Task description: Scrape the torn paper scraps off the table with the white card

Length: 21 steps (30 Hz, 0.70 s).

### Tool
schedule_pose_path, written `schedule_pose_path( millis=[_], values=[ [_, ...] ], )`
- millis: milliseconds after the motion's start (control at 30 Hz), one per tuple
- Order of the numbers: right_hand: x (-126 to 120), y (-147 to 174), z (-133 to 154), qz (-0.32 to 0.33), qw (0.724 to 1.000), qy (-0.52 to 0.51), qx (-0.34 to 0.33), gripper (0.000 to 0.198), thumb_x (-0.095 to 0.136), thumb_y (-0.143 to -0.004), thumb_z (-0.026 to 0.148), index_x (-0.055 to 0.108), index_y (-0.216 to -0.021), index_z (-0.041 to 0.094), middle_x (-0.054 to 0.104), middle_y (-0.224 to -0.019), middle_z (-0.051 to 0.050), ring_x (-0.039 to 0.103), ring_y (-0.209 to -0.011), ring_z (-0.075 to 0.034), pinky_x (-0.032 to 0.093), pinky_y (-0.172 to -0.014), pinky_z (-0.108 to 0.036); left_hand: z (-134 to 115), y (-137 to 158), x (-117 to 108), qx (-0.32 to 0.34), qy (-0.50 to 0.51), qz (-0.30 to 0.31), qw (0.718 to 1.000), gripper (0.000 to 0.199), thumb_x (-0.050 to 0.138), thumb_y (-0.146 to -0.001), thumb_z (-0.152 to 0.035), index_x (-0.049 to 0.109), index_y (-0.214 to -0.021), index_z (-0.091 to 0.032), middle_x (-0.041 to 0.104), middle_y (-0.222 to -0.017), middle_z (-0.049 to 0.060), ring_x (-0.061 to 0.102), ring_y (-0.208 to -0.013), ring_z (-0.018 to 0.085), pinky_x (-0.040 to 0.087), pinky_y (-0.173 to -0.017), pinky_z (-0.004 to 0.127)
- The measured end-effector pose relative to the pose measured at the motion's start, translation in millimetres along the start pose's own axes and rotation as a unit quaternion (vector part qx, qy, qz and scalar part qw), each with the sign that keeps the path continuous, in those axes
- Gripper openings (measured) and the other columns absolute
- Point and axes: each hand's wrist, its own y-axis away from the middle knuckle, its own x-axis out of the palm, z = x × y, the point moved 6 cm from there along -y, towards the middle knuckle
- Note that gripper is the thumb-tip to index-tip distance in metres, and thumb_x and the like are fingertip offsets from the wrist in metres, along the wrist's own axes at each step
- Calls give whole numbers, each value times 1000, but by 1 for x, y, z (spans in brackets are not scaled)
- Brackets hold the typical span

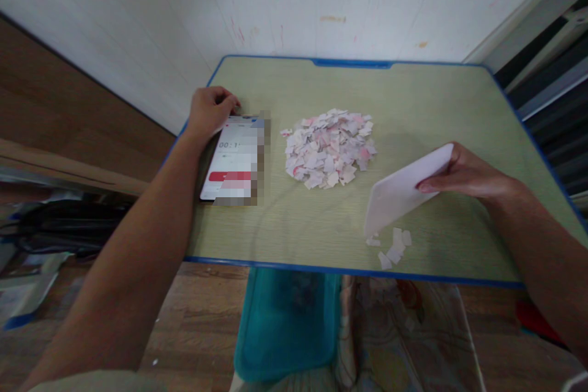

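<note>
"White is the sheet (pixel 403 191); who holds it?"
"The right hand (pixel 452 170), with a narrow pinch. The paper-scrap pile (pixel 329 150) lies between sheet and smartphone (pixel 229 159)."
"And the left hand (pixel 211 111)?"
"Curled by the smartphone's top; its grip one cannot tell."
</note>
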Motion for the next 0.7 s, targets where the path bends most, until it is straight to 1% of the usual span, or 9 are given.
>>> schedule_pose_path(
  millis=[67,133,233,300,367,467,533,600,700],
  values=[
    [4,-2,-2,0,1000,-11,0,24,88,-57,15,81,-80,18,77,-72,2,66,-57,-9,51,-55,-15,1,-1,1,4,2,0,1000,24,53,-80,-23,70,-83,-6,56,-67,3,46,-60,10,34,-60,23],
    [9,-4,-3,26,1000,-12,7,24,87,-58,14,81,-80,17,77,-73,1,66,-57,-10,51,-55,-16,2,-2,1,4,1,-1,1000,23,54,-80,-23,69,-82,-7,55,-66,2,46,-60,10,34,-60,23],
    [14,-2,-4,95,995,8,22,17,86,-59,15,80,-75,16,76,-67,1,65,-54,-10,49,-50,-16,4,-3,1,-1,1,-2,1000,22,54,-80,-23,69,-81,-8,54,-65,1,45,-59,9,34,-59,23],
    [13,1,-2,116,993,27,11,11,86,-59,16,80,-69,15,73,-61,1,63,-51,-11,48,-47,-16,4,-2,0,1,3,-4,1000,22,54,-80,-24,69,-81,-8,55,-66,2,45,-59,10,35,-60,23],
    [4,2,2,67,997,20,-24,12,87,-58,19,80,-67,17,72,-58,1,62,-49,-10,48,-46,-16,3,-2,0,3,0,-2,1000,23,53,-80,-24,69,-82,-7,57,-68,3,46,-60,10,36,-62,24],
    [-17,2,6,-77,994,-30,-75,19,89,-57,20,81,-74,22,76,-67,3,65,-53,-11,53,-53,-18,4,-2,0,-1,-3,-1,1000,23,53,-80,-25,69,-82,-8,58,-68,3,46,-60,10,38,-63,23],
    [-27,2,5,-137,987,-37,-75,24,90,-56,20,81,-78,24,79,-75,3,68,-58,-12,55,-59,-21,5,-2,1,-3,-1,-2,1000,23,54,-79,-26,69,-82,-8,58,-68,2,46,-60,10,38,-62,23],
    [-31,0,1,-149,988,-15,-46,26,91,-56,22,81,-80,23,79,-78,3,68,-61,-12,56,-60,-22,7,-3,2,-1,0,-1,1000,24,54,-80,-28,69,-83,-9,58,-68,1,46,-60,10,38,-62,22],
    [-26,-3,-2,-95,995,35,0,28,90,-56,25,81,-83,20,78,-76,2,66,-58,-12,53,-55,-21,8,-4,2,2,-3,1,1000,25,53,-79,-29,69,-83,-10,58,-68,1,46,-61,10,38,-62,22]
  ],
)
